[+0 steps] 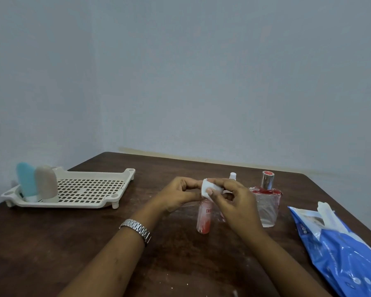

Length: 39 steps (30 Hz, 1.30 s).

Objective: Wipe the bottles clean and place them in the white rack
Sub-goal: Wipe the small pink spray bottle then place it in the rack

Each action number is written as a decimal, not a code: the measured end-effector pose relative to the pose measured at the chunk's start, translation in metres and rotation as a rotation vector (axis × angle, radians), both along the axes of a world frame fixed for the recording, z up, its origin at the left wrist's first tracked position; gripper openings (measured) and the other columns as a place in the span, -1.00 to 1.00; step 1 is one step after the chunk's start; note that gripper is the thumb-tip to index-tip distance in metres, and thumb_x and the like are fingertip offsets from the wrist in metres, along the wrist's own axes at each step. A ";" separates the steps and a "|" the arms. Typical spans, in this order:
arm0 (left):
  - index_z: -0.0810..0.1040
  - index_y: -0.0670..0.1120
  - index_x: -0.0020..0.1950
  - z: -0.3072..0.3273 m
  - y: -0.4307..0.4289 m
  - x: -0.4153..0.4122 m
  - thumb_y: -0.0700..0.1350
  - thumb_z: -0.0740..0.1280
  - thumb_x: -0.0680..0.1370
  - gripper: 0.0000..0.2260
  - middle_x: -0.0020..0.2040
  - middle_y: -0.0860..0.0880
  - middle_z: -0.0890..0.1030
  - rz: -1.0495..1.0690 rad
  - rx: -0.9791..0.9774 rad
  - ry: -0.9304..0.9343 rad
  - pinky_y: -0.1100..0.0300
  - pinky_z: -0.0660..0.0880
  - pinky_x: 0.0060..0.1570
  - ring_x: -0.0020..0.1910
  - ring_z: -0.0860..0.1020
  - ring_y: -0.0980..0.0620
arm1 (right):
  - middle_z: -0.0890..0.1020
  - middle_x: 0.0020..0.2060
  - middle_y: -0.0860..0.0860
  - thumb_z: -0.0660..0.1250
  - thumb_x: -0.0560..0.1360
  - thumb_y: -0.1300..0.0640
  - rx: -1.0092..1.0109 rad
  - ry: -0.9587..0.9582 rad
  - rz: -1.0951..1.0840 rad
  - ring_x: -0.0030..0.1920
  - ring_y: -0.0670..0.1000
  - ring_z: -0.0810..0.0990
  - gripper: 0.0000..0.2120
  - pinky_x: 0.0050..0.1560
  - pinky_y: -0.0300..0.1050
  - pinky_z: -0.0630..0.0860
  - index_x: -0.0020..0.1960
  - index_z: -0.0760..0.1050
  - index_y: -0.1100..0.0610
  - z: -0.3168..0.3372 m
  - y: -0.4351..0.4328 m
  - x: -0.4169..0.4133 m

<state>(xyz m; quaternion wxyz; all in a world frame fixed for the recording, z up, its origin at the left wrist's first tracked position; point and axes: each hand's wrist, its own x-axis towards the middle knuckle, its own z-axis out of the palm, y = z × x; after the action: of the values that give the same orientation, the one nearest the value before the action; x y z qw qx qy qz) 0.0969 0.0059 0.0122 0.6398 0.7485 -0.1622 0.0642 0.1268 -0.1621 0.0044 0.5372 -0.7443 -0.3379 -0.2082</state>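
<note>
A slim pink-red bottle (205, 216) stands upright on the brown table (94, 243). Above its top, my left hand (180, 195) and my right hand (234, 202) both pinch a small white wipe (208, 187). Behind my right hand a white-capped bottle (232, 176) is mostly hidden. To the right stands a clear square bottle (267, 207) with red trim and a silver cap. The white rack (90, 187) sits at the left and holds a blue bottle (26, 182) and a beige bottle (46, 182) at its left end.
A blue plastic wipe packet (338, 249) lies at the right table edge, with white wipes (327, 213) poking out. A metal watch (137, 229) is on my left wrist. A grey wall stands close behind the table.
</note>
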 end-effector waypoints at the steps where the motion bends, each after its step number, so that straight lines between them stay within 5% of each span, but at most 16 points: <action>1: 0.64 -0.13 0.11 0.000 0.001 0.000 -0.19 0.40 0.46 -0.77 0.10 -0.07 0.67 -0.012 0.009 0.006 0.14 0.49 0.18 0.17 0.59 -0.03 | 0.57 -0.11 -0.20 0.41 0.45 0.17 -0.014 -0.027 -0.009 -0.04 -0.31 0.52 -0.81 -0.09 -0.45 0.46 0.06 0.59 0.05 0.000 0.000 -0.001; 4: 0.65 -0.13 0.14 0.000 0.003 0.000 -0.12 0.44 0.40 -0.68 0.27 -0.02 0.58 -0.005 0.036 0.019 0.08 0.41 0.30 0.31 0.49 0.01 | 0.56 -0.13 -0.19 0.39 0.46 0.20 -0.010 -0.047 -0.014 -0.04 -0.36 0.50 -0.82 -0.12 -0.51 0.42 0.06 0.59 0.05 -0.001 0.000 -0.002; 9: 0.66 -0.14 0.09 -0.001 0.005 0.002 -0.26 0.41 0.47 -0.80 0.37 0.08 0.46 0.004 0.034 0.039 0.25 0.42 0.25 0.38 0.39 0.16 | 0.63 -0.07 -0.18 0.34 0.48 0.29 0.131 0.078 0.082 -0.08 -0.28 0.58 -0.75 -0.14 -0.44 0.48 -0.01 0.58 -0.06 -0.002 0.001 0.000; 16: 0.63 -0.21 0.14 -0.002 0.001 0.001 -0.24 0.40 0.49 -0.78 0.42 0.11 0.40 0.003 0.070 0.052 0.01 0.30 0.42 0.42 0.33 0.16 | 0.63 -0.05 -0.07 0.27 0.53 0.22 0.141 0.213 0.185 -0.03 -0.20 0.57 -0.83 -0.11 -0.34 0.52 0.04 0.57 0.05 -0.007 -0.001 0.003; 22: 0.65 0.00 0.14 -0.001 0.002 0.001 -0.16 0.50 0.40 -0.69 0.36 0.18 0.46 0.122 0.126 0.017 -0.12 0.22 0.44 0.40 0.34 0.14 | 0.59 0.03 0.00 0.29 0.50 0.21 0.047 0.206 0.311 0.04 -0.13 0.55 -0.83 -0.10 -0.31 0.52 0.07 0.57 0.07 -0.005 -0.004 0.006; 26: 0.52 0.23 0.27 -0.006 0.008 0.002 -0.15 0.55 0.34 -0.43 0.32 0.12 0.50 0.146 0.084 0.004 -0.15 0.37 0.34 0.39 0.37 0.10 | 0.63 -0.02 -0.01 0.30 0.41 0.03 0.031 0.271 0.390 -0.02 -0.09 0.60 -0.77 -0.17 -0.30 0.52 0.03 0.57 0.05 -0.003 -0.004 0.002; 34: 0.53 0.28 0.24 -0.006 0.004 -0.001 0.12 0.54 0.24 -0.43 0.34 0.12 0.48 0.133 0.170 -0.003 -0.19 0.28 0.39 0.39 0.35 0.08 | 0.60 -0.05 -0.05 0.27 0.41 -0.07 -0.096 0.167 0.332 -0.10 -0.10 0.57 -0.73 -0.25 -0.35 0.44 0.00 0.58 0.04 -0.004 -0.007 0.008; 39: 0.60 0.23 0.15 -0.005 0.002 -0.002 0.08 0.53 0.28 -0.55 0.26 0.14 0.56 0.108 0.154 -0.020 -0.17 0.27 0.39 0.36 0.41 0.10 | 0.58 -0.11 -0.08 0.36 0.46 0.11 -0.081 0.027 0.179 -0.08 -0.13 0.53 -0.95 -0.18 -0.31 0.48 -0.16 0.55 -0.01 -0.006 -0.007 0.009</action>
<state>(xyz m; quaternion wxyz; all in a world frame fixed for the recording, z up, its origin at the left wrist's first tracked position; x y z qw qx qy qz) 0.0950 0.0074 0.0075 0.5743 0.8024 -0.1324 0.0934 0.1360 -0.1691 -0.0019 0.5274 -0.7349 -0.4042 -0.1355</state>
